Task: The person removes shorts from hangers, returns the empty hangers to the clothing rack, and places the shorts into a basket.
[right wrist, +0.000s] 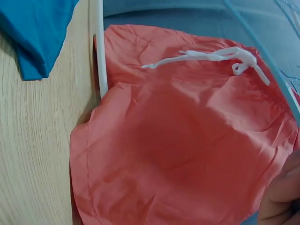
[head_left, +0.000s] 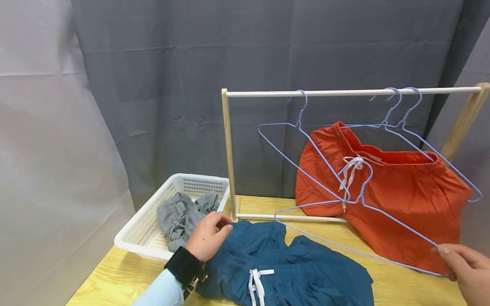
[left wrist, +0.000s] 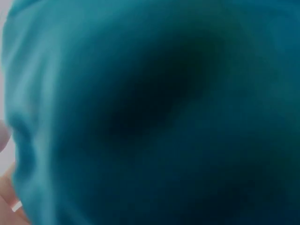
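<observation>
Pinches a hanger (head_left: 405,226) in the right hand (head_left: 463,267), by one low corner, with the thumb on top. Probably held just there to leave the hook free, up and to the left of that hand.

Has the left hand (head_left: 209,236) at the left edge of the blue shorts (head_left: 306,263), with bent fingers and a small gap by the thumb. Cannot tell about a grip on the cloth there (only a big blue blur in the left wrist view, with a bit of finger at the side).

Has those shorts laid out between the hands, on the table (head_left: 402,291), with the legs pointing away and the white string (head_left: 257,287) on top. Likely turned that way to bring the waist close to both hands.

Has a white basket (head_left: 141,248) to the left of the left hand, with grey cloth (head_left: 176,216) heaped inside, maybe to be in easy reach.

Past the right hand, has red shorts (head_left: 402,191) hung from the rod (head_left: 344,93), seemingly held up by hanger wire inside the waist. Cannot tell about one hanger or two in there. Farther back, between the hands, has a bare hanger (head_left: 300,121) hooked on too.
</observation>
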### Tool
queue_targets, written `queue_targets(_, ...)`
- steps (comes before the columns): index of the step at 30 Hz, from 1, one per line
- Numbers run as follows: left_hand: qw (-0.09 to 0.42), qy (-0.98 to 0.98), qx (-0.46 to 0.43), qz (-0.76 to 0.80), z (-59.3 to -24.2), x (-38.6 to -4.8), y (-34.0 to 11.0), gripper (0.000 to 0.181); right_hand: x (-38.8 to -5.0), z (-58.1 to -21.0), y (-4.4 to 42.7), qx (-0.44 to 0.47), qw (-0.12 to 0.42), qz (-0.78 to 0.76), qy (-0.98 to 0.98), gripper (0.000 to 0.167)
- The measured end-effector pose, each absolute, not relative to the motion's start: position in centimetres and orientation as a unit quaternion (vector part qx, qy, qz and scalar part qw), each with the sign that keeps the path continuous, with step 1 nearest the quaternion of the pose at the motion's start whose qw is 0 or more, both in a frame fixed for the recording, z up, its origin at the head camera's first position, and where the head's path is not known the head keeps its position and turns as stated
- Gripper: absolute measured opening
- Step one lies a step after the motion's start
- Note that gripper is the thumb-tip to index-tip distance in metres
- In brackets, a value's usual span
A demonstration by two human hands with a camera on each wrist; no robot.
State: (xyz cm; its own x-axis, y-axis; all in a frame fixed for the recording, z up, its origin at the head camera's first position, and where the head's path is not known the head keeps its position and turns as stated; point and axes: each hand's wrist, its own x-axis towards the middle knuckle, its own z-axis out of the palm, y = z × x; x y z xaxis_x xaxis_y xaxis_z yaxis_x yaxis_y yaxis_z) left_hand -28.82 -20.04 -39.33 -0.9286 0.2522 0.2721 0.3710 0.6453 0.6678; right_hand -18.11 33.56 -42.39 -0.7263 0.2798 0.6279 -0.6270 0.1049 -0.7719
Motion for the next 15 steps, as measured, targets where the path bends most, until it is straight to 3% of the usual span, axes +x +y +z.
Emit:
queue_targets(8, 0.081, -0.901, -0.181, -0.385, -39.6, -28.9, -20.2, 0.006, -18.0, -41.2, 32.5, -0.026, 0.347, 0.509, -0.788, 0.037)
queue_targets(15, 0.086, -0.902, -0.187, -0.379, -39.5, -28.8, -20.1, 0.006, -18.4, -40.4, 31.5, -0.074, 0.33, 0.488, -0.805, 0.026)
